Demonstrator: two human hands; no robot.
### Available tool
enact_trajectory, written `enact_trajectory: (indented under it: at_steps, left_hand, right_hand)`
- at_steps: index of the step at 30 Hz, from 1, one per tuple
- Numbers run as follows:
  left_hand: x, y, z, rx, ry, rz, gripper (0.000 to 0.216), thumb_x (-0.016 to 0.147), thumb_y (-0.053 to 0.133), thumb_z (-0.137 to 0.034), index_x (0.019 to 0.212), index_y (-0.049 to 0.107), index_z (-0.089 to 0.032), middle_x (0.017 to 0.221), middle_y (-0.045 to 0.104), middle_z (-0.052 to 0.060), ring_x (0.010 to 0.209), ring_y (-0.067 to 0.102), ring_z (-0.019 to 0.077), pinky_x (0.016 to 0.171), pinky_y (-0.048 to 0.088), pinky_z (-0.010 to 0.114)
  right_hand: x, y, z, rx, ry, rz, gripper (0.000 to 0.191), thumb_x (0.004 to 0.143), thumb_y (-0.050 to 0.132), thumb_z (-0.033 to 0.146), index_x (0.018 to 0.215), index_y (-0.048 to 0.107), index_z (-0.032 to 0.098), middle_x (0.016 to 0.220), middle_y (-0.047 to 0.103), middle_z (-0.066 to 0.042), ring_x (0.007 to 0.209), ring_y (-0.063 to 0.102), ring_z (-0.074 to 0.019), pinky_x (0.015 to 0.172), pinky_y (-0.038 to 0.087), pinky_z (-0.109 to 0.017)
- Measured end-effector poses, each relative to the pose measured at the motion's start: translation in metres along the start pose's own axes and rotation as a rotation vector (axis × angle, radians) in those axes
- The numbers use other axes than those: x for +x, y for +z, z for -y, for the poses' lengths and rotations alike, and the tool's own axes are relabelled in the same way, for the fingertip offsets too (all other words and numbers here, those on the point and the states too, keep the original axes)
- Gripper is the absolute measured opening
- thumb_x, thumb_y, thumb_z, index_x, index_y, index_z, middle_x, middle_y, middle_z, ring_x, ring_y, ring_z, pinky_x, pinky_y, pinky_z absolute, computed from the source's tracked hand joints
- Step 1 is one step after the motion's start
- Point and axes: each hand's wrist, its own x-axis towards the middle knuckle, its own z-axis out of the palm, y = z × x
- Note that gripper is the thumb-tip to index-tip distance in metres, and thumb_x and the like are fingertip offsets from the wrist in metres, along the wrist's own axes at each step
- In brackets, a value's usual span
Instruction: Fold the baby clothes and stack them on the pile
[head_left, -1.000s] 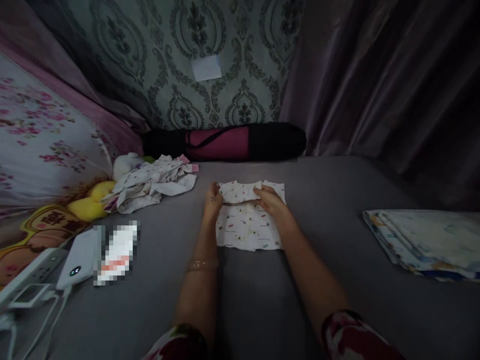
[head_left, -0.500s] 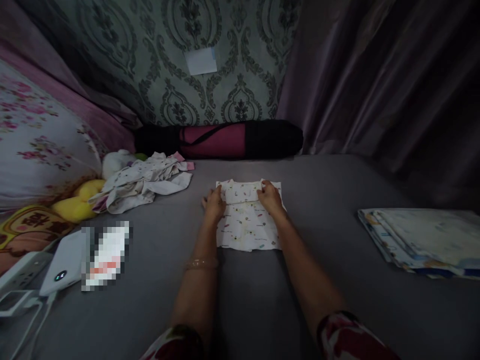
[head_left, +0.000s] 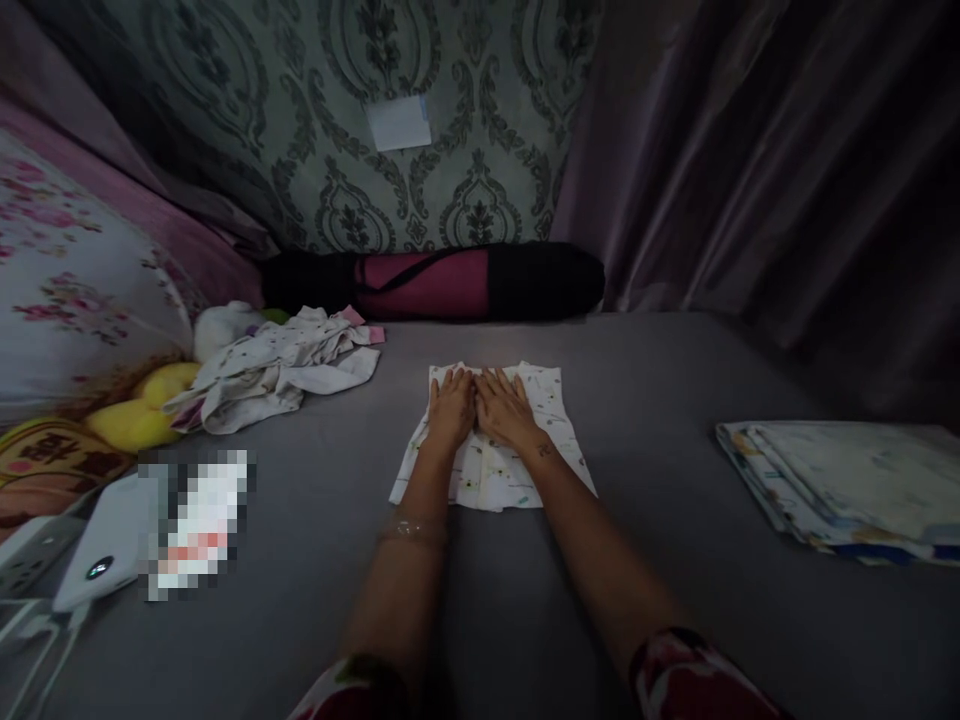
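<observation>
printed cloth (head_left: 525, 470) under hands | left hand (head_left: 451, 407), right hand (head_left: 506, 408) flat, open, side by side

open grey bedsheet (head_left: 637, 400) between crumpled clothes (head_left: 277, 365) leftward and folded stack (head_left: 847, 480) rightward

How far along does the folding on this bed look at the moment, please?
Done: a folded stack lies at the right edge of the bed. In hand: the left hand and right hand press flat, side by side, on a small printed garment. Left: a crumpled heap of clothes near the pillow.
</observation>
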Motion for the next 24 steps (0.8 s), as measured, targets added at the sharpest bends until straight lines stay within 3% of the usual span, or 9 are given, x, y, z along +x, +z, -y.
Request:
enact_trajectory:
  at_steps: [9,15,20,24]
  left_hand:
    - [0.003,0.004,0.004,0.04,-0.049,0.057,0.053,0.099,0.025,-0.032,0.145,0.041,-0.012,0.153,0.038,0.014,0.144,0.029,0.0295,0.118,0.017,0.049]
    - [0.004,0.0,0.004,0.08,-0.066,-0.158,0.056,0.099,0.021,-0.036,0.144,0.043,-0.012,0.152,0.041,0.015,0.146,0.026,0.0282,0.12,0.005,0.053]
    - [0.005,0.004,0.008,0.105,-0.187,0.0,0.06,0.098,0.024,-0.04,0.144,0.042,-0.006,0.154,0.033,0.02,0.146,0.024,0.0313,0.119,0.009,0.054]
    - [0.005,0.003,0.009,0.097,-0.204,0.023,0.059,0.097,0.025,-0.04,0.144,0.042,-0.008,0.155,0.031,0.02,0.147,0.023,0.0314,0.118,0.009,0.057]
  right_hand:
    - [-0.001,0.002,-0.001,-0.025,0.022,0.059,0.051,0.098,0.031,0.026,0.146,0.042,0.016,0.155,0.035,-0.007,0.146,0.023,-0.024,0.119,0.007,-0.047]
    - [0.002,0.0,-0.006,-0.036,0.128,-0.063,0.054,0.099,0.029,0.03,0.148,0.038,0.009,0.156,0.032,-0.012,0.147,0.019,-0.0256,0.119,0.0,-0.048]
    - [0.0,0.009,-0.012,0.029,0.192,-0.058,0.054,0.1,0.029,0.032,0.147,0.04,0.008,0.155,0.034,-0.015,0.146,0.021,-0.0272,0.119,0.004,-0.046]
    - [0.0,0.009,-0.012,0.064,0.186,-0.068,0.054,0.099,0.03,0.032,0.146,0.041,0.008,0.155,0.034,-0.016,0.146,0.02,-0.0271,0.119,0.004,-0.046]
